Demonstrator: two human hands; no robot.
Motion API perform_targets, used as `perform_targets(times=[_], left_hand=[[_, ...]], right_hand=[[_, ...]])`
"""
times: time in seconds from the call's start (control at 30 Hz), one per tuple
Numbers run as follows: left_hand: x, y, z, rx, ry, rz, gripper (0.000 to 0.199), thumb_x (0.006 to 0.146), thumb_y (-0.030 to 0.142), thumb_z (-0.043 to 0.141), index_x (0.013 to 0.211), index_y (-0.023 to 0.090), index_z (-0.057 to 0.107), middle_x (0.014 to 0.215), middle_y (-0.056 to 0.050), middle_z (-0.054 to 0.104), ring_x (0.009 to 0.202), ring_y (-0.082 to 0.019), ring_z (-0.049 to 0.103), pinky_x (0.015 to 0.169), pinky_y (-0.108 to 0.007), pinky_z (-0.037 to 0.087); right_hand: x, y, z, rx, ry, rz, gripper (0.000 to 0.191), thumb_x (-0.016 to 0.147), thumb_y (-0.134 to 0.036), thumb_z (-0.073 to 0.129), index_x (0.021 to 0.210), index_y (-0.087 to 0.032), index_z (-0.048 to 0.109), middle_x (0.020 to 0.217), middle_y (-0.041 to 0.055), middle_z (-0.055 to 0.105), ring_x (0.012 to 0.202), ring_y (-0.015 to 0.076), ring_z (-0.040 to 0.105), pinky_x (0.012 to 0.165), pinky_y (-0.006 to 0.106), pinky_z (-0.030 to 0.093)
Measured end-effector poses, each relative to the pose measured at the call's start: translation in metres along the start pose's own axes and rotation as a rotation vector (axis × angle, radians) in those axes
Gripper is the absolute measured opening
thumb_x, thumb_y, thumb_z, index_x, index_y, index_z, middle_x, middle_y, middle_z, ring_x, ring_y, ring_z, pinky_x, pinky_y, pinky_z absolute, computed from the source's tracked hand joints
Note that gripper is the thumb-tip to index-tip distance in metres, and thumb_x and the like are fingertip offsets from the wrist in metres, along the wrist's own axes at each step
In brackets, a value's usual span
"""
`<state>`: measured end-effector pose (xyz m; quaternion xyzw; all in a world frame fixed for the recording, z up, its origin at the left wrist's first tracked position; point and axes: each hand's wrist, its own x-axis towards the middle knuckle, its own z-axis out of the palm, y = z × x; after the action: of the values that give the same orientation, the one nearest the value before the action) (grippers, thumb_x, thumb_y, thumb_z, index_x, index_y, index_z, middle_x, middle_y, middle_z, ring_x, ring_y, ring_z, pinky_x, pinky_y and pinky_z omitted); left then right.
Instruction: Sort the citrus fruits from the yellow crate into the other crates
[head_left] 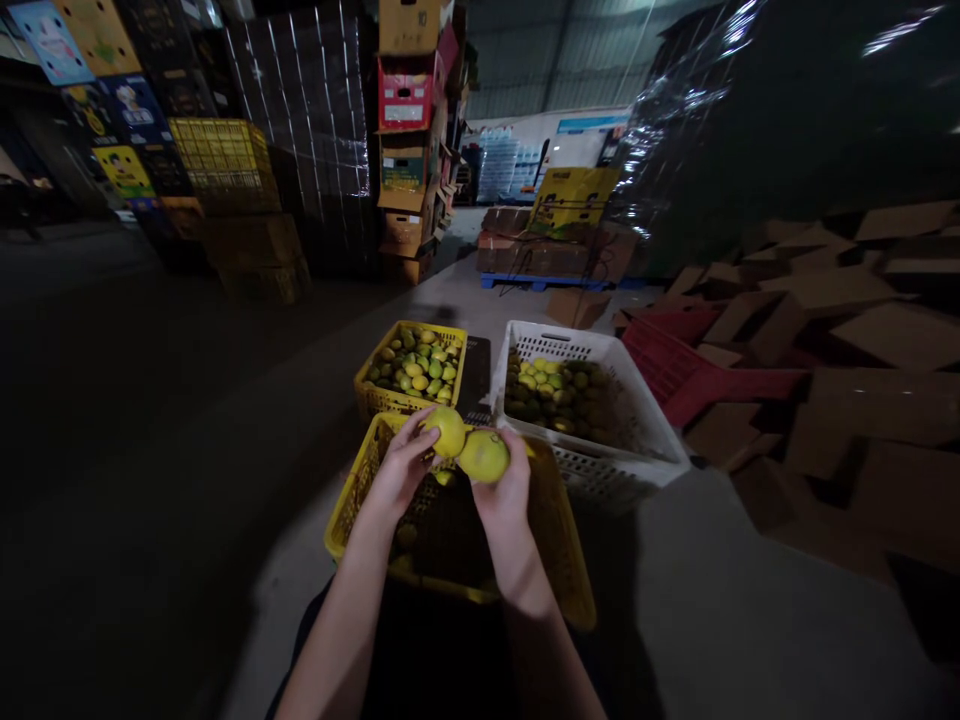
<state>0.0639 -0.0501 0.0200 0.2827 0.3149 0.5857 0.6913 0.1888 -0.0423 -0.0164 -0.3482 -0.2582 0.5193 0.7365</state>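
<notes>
My left hand (403,462) is closed around a yellow citrus fruit (448,432). In my right hand (510,480) sits a second, greener citrus fruit (484,456) with a small mark near its top. The two fruits are side by side, touching or nearly so. Both hands are above a yellow crate (346,500) whose inside is mostly dark, with a few fruits showing in it. Beyond it stands a smaller-looking yellow crate (373,402) full of green and yellow fruits. To the right, a white crate (637,390) is partly filled with similar fruits.
Red crates (667,370) and a heap of flattened cardboard (847,330) lie to the right. A blue pallet (536,283) with boxes stands farther back. Stacked cartons (405,170) and a yellow basket stack (221,165) rise at the back left.
</notes>
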Motion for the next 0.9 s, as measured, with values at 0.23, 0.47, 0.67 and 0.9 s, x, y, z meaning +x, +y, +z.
perform_targets(times=[0.23, 0.47, 0.67, 0.9], left_hand=[[0.004, -0.001, 0.002, -0.080, 0.139, -0.104, 0.030, 0.075, 0.028, 0.074, 0.101, 0.020, 0.063, 0.089, -0.001, 0.067, 0.066, -0.010, 0.064, 0.060, -0.020, 0.056], [0.008, 0.004, 0.005, -0.101, 0.242, -0.271, 0.041, 0.097, 0.042, 0.042, 0.092, 0.007, 0.063, 0.066, -0.007, 0.066, 0.044, -0.006, 0.057, 0.044, -0.012, 0.049], [0.009, 0.004, 0.004, -0.140, 0.237, -0.297, 0.055, 0.099, 0.049, 0.028, 0.083, 0.008, 0.061, 0.054, -0.004, 0.060, 0.038, -0.007, 0.052, 0.037, -0.012, 0.043], [0.011, 0.000, 0.000, -0.193, 0.204, -0.235, 0.054, 0.092, 0.060, 0.040, 0.076, 0.011, 0.058, 0.055, -0.002, 0.056, 0.040, -0.006, 0.050, 0.040, -0.014, 0.043]], right_hand=[[0.002, -0.009, 0.010, 0.160, 0.065, 0.273, 0.032, 0.065, -0.048, 0.069, 0.083, -0.026, 0.056, 0.073, 0.0002, 0.066, 0.068, 0.0201, 0.064, 0.054, 0.034, 0.056], [-0.005, -0.014, 0.017, 0.112, -0.065, 0.296, 0.029, 0.068, -0.047, 0.066, 0.085, -0.024, 0.057, 0.069, 0.0025, 0.066, 0.055, 0.0186, 0.059, 0.046, 0.031, 0.051], [-0.005, -0.014, 0.018, 0.094, -0.117, 0.387, 0.038, 0.063, -0.052, 0.063, 0.082, -0.020, 0.060, 0.062, 0.0042, 0.065, 0.046, 0.0177, 0.054, 0.037, 0.028, 0.042], [0.000, -0.007, 0.020, 0.008, -0.097, 0.467, 0.042, 0.069, -0.060, 0.059, 0.078, -0.020, 0.064, 0.065, 0.0062, 0.066, 0.048, 0.0158, 0.052, 0.040, 0.028, 0.042]])
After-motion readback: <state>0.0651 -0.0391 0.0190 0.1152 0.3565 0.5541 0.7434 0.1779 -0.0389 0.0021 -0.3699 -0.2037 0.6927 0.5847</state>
